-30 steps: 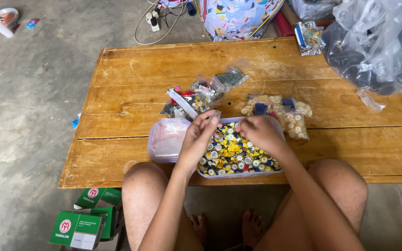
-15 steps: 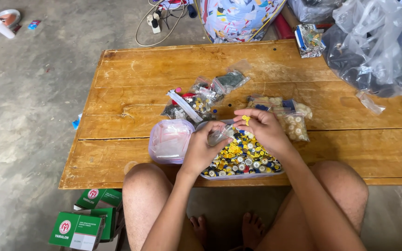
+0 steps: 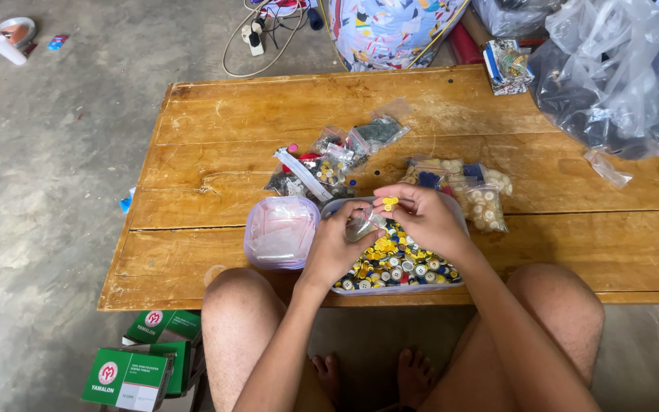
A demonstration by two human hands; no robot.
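A wooden table point(image 3: 284, 99) holds a clear tub point(image 3: 398, 288) at its near edge, still piled with mixed buttons, so lots of sorting is left. Over the tub, the left hand point(image 3: 339, 246) pinches a small clear bag point(image 3: 363, 223), mouth tilted up and right. The right hand point(image 3: 421, 217) is closed on yellow buttons point(image 3: 389, 203) at the bag's mouth.

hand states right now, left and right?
Left hand: closed on a small clear bag.
Right hand: closed, pinching yellow buttons at its fingertips.
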